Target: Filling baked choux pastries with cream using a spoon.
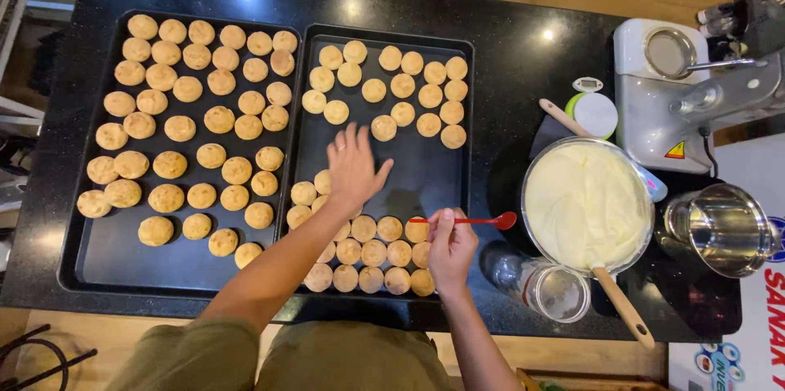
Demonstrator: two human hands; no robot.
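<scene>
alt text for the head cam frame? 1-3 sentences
Seen from above, a person's left hand reaches open over a dark baking tray of small round pastry shells, while the right hand holds a red spoon. A second tray of shells lies left; a bowl of pale cream sits right.

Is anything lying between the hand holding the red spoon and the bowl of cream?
Nothing visible. The right hand holds the red spoon, whose tip points toward the bowl of cream across bare black counter. A glass jar stands nearer the counter's front edge, off that line.
</scene>
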